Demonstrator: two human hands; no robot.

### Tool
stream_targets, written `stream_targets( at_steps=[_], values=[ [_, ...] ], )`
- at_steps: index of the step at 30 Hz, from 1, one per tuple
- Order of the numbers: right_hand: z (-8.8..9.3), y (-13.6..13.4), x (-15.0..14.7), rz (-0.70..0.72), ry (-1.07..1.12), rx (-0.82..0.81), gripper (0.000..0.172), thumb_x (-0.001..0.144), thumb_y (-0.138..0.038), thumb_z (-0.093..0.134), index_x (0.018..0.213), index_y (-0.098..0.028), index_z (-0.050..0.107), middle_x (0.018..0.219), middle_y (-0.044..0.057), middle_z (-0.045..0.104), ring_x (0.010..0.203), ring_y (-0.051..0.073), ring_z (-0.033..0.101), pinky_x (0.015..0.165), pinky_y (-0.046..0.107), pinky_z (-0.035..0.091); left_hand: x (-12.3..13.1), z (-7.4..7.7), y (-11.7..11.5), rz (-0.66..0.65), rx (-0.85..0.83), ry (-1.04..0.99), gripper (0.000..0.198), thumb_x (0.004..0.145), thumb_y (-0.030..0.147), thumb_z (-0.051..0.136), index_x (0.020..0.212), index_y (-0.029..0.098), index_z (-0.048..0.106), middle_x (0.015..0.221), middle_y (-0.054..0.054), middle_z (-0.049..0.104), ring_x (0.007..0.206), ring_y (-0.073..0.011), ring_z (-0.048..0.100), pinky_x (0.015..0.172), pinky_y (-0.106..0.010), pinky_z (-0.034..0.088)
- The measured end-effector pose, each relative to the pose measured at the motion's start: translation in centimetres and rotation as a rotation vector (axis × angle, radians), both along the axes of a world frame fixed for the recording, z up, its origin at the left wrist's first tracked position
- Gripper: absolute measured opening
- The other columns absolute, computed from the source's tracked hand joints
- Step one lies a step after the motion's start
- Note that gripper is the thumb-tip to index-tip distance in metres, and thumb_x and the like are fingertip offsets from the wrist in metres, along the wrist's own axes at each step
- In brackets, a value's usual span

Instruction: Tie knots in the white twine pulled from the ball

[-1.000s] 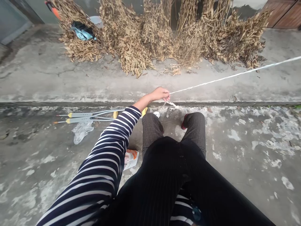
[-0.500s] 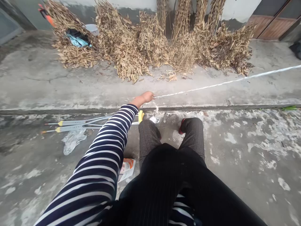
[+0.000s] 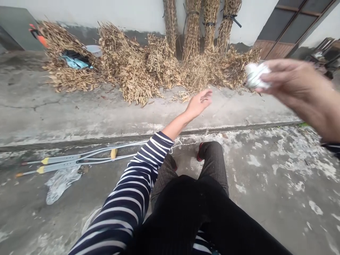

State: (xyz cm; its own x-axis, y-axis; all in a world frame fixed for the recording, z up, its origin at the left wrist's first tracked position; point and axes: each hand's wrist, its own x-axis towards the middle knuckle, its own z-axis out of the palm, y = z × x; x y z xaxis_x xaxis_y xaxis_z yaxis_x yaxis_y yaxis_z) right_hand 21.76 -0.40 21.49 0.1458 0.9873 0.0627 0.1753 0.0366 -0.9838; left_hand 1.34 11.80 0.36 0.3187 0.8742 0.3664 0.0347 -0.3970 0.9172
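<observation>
My right hand [image 3: 294, 78] is raised at the upper right, blurred by motion. Its fingers are closed around a wound bundle of white cord [image 3: 257, 75], which sticks out past the fingertips. Over the concrete step, my left hand [image 3: 198, 104] reaches forward with fingers loosely bent and apart, and I see nothing held in it. A thin white strand [image 3: 183, 143] lies on the ground near my feet, partly hidden by my left sleeve.
A pair of crutches [image 3: 79, 160] and a clear plastic bag [image 3: 63, 184] lie on the ground at left. Dried plant stalks [image 3: 138, 71] are heaped along the wall, with tied bundles [image 3: 192, 30] standing behind. A raised concrete step [image 3: 87, 118] crosses ahead.
The stretched cord between my left hand and the right edge no longer shows. My left hand has let go of it and moved right. My right hand has come into view holding the cord bundle.
</observation>
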Motion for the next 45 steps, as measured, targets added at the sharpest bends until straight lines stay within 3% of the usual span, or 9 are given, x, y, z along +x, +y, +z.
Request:
stream_targets(
  at_steps=[5,11,17,23,27,33,37,41,45],
  values=[
    [-3.5,2.8,-3.9,0.255,0.066,-0.105,0.019,0.079,0.003,0.080,0.087,-0.014,0.075,0.091,0.007,0.075,0.074,0.015,0.072,0.072,0.033,0.065,2.1,4.6,-3.9,-0.065,0.012,-0.270,0.034,0.093,0.032,0.077,0.124,0.021,0.070,0.125,-0.007,0.075,0.129,-0.0261,0.067,0.112,-0.044,0.051],
    [-4.5,4.0,-3.7,0.362,0.047,-0.076,0.022,0.075,-0.005,0.088,0.089,-0.017,0.076,0.090,0.006,0.075,0.081,0.018,0.073,0.072,0.034,0.067,-0.1,4.2,-6.5,-0.028,-0.020,-0.206,0.025,0.104,0.036,0.058,0.093,0.016,0.070,0.078,-0.003,0.075,0.085,-0.0162,0.074,0.099,-0.033,0.053],
    [-1.8,4.8,-0.8,-0.041,0.122,0.031,0.019,0.089,0.004,0.069,0.090,-0.014,0.075,0.114,0.012,0.076,0.094,0.016,0.071,0.090,0.032,0.061,-3.5,-2.1,-8.7,-0.137,-0.186,-0.015,0.024,0.103,0.036,0.053,0.096,0.016,0.064,0.075,-0.004,0.076,0.081,-0.0164,0.074,0.095,-0.031,0.052],
    [1.1,7.9,8.5,-0.370,0.228,0.223,0.040,0.090,0.012,0.051,0.079,-0.024,0.065,0.139,0.008,0.067,0.129,0.016,0.067,0.104,0.028,0.056,-10.3,-10.6,-10.4,-0.190,-0.267,0.409,0.039,0.104,0.047,0.044,0.096,0.020,0.071,0.107,-0.008,0.081,0.107,-0.0211,0.073,0.101,-0.032,0.053],
    [2.1,6.6,10.4,-0.424,0.175,0.254,0.040,0.091,0.005,0.058,0.071,-0.029,0.063,0.132,0.002,0.070,0.139,0.017,0.061,0.102,0.025,0.058,-15.1,-12.1,-8.3,0.001,-0.378,0.818,0.026,0.100,0.037,0.052,0.104,0.020,0.072,0.113,-0.010,0.080,0.113,-0.0257,0.072,0.105,-0.038,0.053],
    [-0.5,2.2,3.4,-0.035,0.013,0.156,0.018,0.080,-0.010,0.082,0.086,-0.026,0.077,0.117,0.005,0.077,0.115,0.026,0.070,0.094,0.037,0.065,-13.5,-8.1,-3.5,0.187,-0.315,0.889,0.043,0.086,0.017,0.066,0.129,0.012,0.068,0.141,-0.022,0.068,0.135,-0.0355,0.062,0.120,-0.051,0.044],
    [-4.1,1.9,-1.3,0.269,0.023,0.033,0.026,0.070,-0.014,0.091,0.090,-0.021,0.075,0.096,0.006,0.076,0.091,0.023,0.074,0.072,0.037,0.067,-6.4,-2.6,-3.9,0.078,-0.131,0.221,0.056,0.095,0.025,0.061,0.150,0.024,0.055,0.159,-0.013,0.054,0.138,-0.0278,0.059,0.098,-0.039,0.062],
    [-6.1,1.7,-4.7,0.424,0.025,-0.006,0.032,0.068,-0.021,0.094,0.094,-0.021,0.076,0.088,0.006,0.074,0.086,0.023,0.074,0.068,0.036,0.066,-0.9,2.0,-6.7,-0.057,-0.131,-0.281,0.047,0.089,0.023,0.075,0.134,0.023,0.064,0.135,-0.011,0.069,0.119,-0.0235,0.069,0.086,-0.033,0.065],
    [-6.9,1.2,-6.1,0.453,0.000,0.056,0.036,0.069,-0.024,0.093,0.100,-0.022,0.076,0.086,0.005,0.074,0.089,0.023,0.074,0.072,0.037,0.066,-0.1,2.3,-9.2,-0.010,-0.235,-0.328,0.020,0.094,0.034,0.072,0.098,0.015,0.068,0.092,-0.008,0.076,0.077,-0.0140,0.072,0.071,-0.028,0.062]
  ],
)
